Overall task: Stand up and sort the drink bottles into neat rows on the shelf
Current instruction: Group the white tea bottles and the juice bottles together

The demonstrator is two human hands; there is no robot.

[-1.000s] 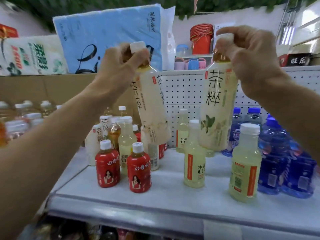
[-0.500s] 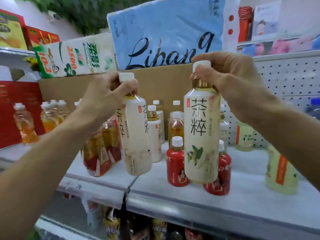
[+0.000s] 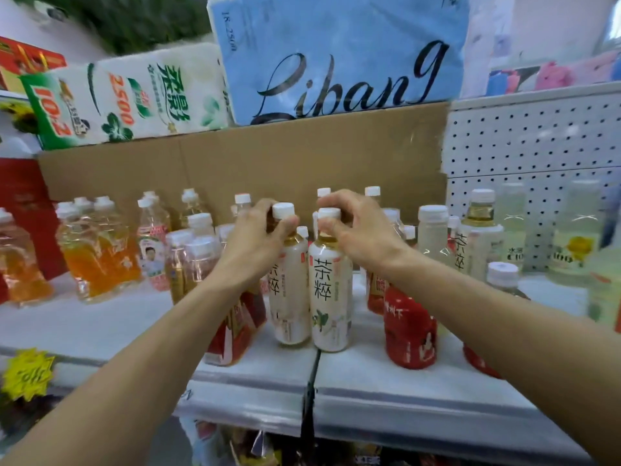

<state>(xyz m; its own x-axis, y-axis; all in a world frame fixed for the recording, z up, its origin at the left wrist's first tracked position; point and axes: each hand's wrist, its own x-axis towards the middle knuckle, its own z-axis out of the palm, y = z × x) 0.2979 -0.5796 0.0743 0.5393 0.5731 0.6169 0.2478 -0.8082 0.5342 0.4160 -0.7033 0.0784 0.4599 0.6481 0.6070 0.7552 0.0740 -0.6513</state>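
1. On the white shelf (image 3: pixel 100 327), 2 white tea bottles stood upright, touching side by side near the front edge.
2. The left hand (image 3: pixel 255 240) pinched the neck of the left tea bottle (image 3: pixel 290 297).
3. The right hand (image 3: pixel 359 230) pinched the neck of the right tea bottle (image 3: pixel 331 297).
4. A red bottle (image 3: pixel 410 327) stood just right of them.

head cam | faces fwd + down | close on shelf (image 3: pixel 420 381) front, arm's reach | 1 view only
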